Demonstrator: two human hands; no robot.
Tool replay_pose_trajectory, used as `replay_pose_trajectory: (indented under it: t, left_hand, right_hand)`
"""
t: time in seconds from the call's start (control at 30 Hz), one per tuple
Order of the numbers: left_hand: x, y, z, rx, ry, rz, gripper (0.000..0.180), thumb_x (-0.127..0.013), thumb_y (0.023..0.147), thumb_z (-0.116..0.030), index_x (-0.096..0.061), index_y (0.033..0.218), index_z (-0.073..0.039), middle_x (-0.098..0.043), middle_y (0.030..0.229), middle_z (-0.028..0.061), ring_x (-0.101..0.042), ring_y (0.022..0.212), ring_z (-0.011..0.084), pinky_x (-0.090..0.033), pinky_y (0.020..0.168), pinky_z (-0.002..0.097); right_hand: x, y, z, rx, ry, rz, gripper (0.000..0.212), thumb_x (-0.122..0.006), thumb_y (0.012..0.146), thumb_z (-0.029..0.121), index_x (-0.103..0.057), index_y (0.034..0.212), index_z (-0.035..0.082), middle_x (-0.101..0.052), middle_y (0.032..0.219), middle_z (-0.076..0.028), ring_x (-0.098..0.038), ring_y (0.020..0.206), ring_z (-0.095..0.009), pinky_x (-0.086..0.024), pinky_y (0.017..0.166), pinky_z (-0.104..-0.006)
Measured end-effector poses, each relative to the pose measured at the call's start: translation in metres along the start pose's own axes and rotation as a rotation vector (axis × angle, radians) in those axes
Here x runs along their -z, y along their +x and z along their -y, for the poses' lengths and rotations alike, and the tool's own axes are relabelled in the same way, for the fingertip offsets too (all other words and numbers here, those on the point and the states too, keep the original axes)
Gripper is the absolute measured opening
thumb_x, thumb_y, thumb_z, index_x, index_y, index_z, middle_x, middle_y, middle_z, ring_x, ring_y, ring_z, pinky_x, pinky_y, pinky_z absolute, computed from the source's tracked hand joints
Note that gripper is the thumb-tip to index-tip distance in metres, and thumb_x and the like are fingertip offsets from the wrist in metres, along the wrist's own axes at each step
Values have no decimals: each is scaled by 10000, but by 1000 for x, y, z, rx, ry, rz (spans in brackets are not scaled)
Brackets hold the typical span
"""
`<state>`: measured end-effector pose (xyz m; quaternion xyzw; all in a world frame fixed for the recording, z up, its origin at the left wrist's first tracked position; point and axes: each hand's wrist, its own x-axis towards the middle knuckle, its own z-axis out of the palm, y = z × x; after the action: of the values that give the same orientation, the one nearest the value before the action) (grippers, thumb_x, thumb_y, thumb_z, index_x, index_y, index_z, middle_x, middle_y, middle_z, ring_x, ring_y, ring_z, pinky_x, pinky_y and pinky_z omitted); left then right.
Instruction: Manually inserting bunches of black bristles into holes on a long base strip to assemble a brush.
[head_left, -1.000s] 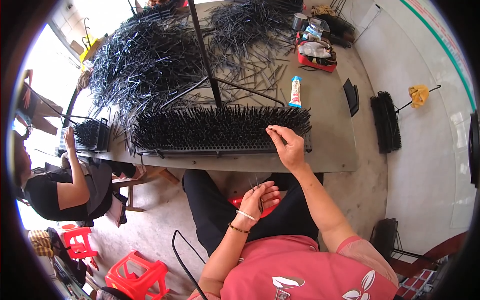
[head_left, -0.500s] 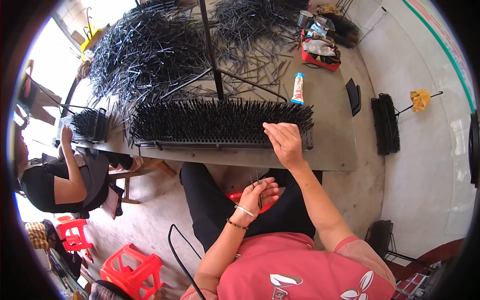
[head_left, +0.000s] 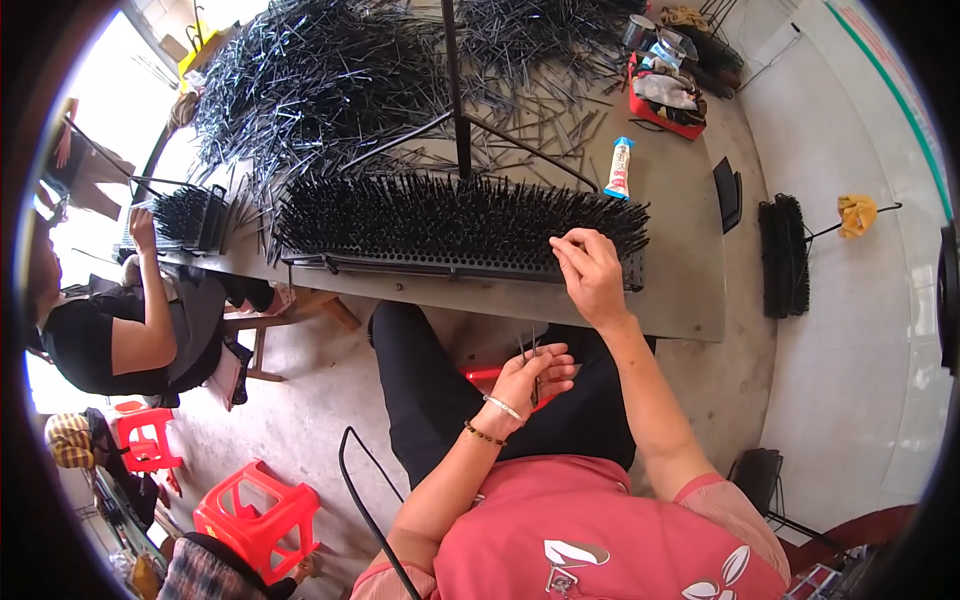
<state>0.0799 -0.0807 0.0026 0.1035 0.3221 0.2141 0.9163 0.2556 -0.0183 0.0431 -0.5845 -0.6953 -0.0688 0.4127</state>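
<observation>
In front of me on the table lies a long black perforated rack (head_left: 440, 270), densely filled with upright thin dark strips (head_left: 450, 225). My right hand (head_left: 592, 277) is at the rack's front edge near its right end, thumb and fingers pinched together. Whatever sits between those fingertips is too small to make out. My left hand (head_left: 532, 378) is palm up over my lap, holding a few loose dark strips (head_left: 532, 345) under its thumb, their ends sticking up, the other fingers partly extended.
A large heap of loose dark strips (head_left: 320, 90) covers the table's far left. A wrapped snack (head_left: 619, 170) and a red box (head_left: 662, 118) of odds and ends lie to the right. At left, another person (head_left: 110, 340) works at a smaller rack (head_left: 185, 220). A red stool (head_left: 258, 515) stands behind.
The whole view has shifted a little, so the table sits slightly higher and further right. My right hand stays pinched at the rack's front edge; my left hand still holds its strips.
</observation>
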Motion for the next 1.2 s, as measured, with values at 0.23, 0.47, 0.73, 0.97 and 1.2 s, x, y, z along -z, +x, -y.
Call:
replay_pose_trajectory:
  t: [0.23, 0.47, 0.73, 0.97, 1.2]
  left_hand:
    - [1, -2, -10, -41, -38, 103, 306, -431, 959, -117, -503, 1196, 62, -615, 1061, 141, -623, 945, 214, -537, 829, 351]
    - [-7, -9, -21, -9, 79, 270, 304, -420, 966, -143, -529, 1141, 80, -617, 1050, 180, -624, 950, 251, -524, 854, 376]
    - [-11, -10, -14, 76, 191, 309, 303, -429, 965, -145, -518, 1141, 84, -609, 1075, 193, -618, 989, 268, -511, 884, 384]
    - [-3, -4, -12, -89, 371, 76, 430, -555, 922, -197, -437, 1286, -2, -523, 1224, 90, -531, 1119, 174, -468, 895, 293]
    - [-5, -1, -12, -36, 348, 59, 379, -555, 924, -194, -478, 1257, -29, -571, 1146, 85, -567, 1054, 161, -475, 882, 299]
  right_hand:
    - [23, -3, 18, -276, 217, 21, 177, -671, 788, 18, -665, 964, 27, -599, 876, -68, -577, 772, -180, -464, 687, -284]
    - [31, -39, 29, -704, 943, 671, 191, -653, 859, 158, -672, 906, -27, -645, 928, -99, -594, 836, -147, -474, 741, -278]
    - [35, -47, 28, -741, 1162, 758, 162, -651, 853, 119, -676, 857, -41, -660, 885, -90, -595, 798, -127, -478, 733, -258]
    - [46, -42, 18, -979, 999, 310, 157, -633, 876, 113, -672, 894, -38, -669, 824, -34, -601, 757, -80, -492, 673, -214]
    - [38, -14, -9, -742, 690, -173, 150, -658, 853, 70, -662, 975, -18, -676, 827, -25, -592, 727, -50, -469, 644, -193]
